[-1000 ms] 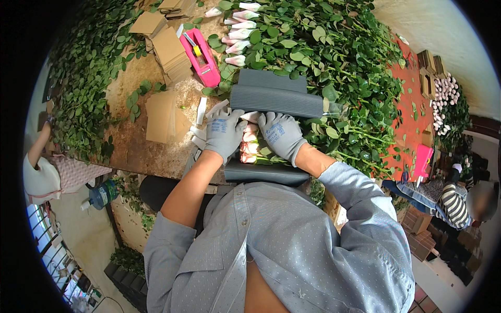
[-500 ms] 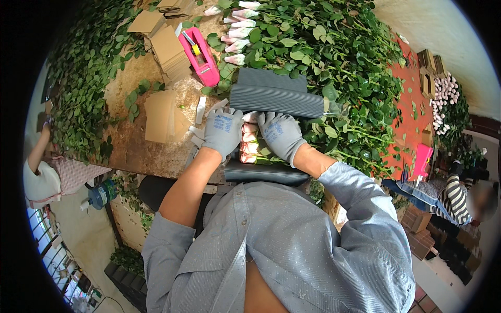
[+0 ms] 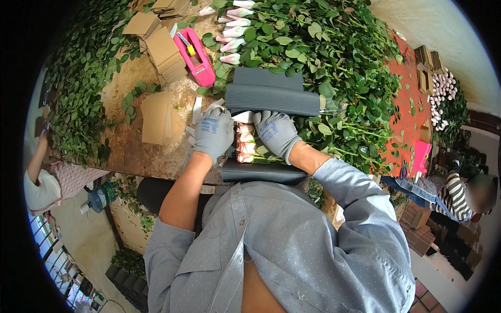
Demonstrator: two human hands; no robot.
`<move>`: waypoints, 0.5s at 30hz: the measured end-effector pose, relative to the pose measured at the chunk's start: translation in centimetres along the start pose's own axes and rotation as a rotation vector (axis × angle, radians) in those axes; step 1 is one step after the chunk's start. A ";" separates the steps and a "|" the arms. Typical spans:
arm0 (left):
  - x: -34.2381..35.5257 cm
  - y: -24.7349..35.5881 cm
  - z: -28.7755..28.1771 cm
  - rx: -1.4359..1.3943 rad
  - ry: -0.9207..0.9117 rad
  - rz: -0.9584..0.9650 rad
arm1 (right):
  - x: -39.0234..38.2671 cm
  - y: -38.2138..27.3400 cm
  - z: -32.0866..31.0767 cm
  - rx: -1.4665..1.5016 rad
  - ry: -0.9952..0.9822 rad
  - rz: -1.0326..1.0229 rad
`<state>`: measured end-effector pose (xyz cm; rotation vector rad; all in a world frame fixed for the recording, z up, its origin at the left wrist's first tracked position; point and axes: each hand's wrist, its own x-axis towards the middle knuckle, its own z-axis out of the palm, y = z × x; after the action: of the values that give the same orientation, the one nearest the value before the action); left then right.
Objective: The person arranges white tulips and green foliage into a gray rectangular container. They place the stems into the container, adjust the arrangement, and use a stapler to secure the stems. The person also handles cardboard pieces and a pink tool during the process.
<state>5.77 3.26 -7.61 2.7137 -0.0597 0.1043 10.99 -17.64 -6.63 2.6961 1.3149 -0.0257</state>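
Clock reference: all bearings taken from the rose heads (image 3: 245,143), pink and cream, stacked in a short column on the worktop (image 3: 125,151) between the two hands.
Far-left co-worker: bare arm (image 3: 35,164) at 9 o'clock, raised beside a leafy heap (image 3: 83,88).
Cardboard: loose tan sheets (image 3: 155,119) between 9 and 10 o'clock; a thicker stack (image 3: 166,55) between 10 and 11.
White strip (image 3: 197,110): at 10 o'clock, flat, near the left hand.
Tape dispenser (image 3: 206,78): pink, at 11 o'clock, lying tilted.
Left hand (image 3: 214,134): grey glove, just beside the rose heads, between 9 and 10 o'clock; fingers bent, contents of the grip cannot be told.
Bud row (image 3: 235,32): pale heads at 12 o'clock, pointing left.
Pale bud (image 3: 242,118): at 12 o'clock, crosswise between the hands, just above the rose heads.
Grey boards: lower board (image 3: 263,173) at 5 o'clock; ridged board (image 3: 272,101) at 1.
Right hand (image 3: 275,134): grey glove, between 2 and 3 o'clock; fingers curled against the pale bud, closure of the grip cannot be told.
Leafy stems (image 3: 355,88): dense, at 2 o'clock.
Far-right co-worker: striped sleeve (image 3: 456,198) between 3 and 4 o'clock.
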 end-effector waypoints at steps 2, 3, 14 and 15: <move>-0.3 -0.3 -0.5 -0.009 0.013 0.000 | 0.0 0.0 0.0 0.003 -0.004 -0.004; -0.5 -0.4 -0.7 -0.017 0.019 0.002 | 0.0 0.0 0.1 0.003 -0.006 -0.005; -4.7 -8.4 -7.5 0.129 0.138 -0.209 | 0.1 0.1 0.4 -0.016 -0.052 0.025; -6.0 -8.9 -8.4 0.143 0.133 -0.194 | 0.1 0.0 0.3 -0.023 -0.065 0.026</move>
<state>-0.19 15.03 -4.14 2.8296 0.2582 0.2394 11.08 -17.60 -6.89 2.6692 1.2538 -0.0936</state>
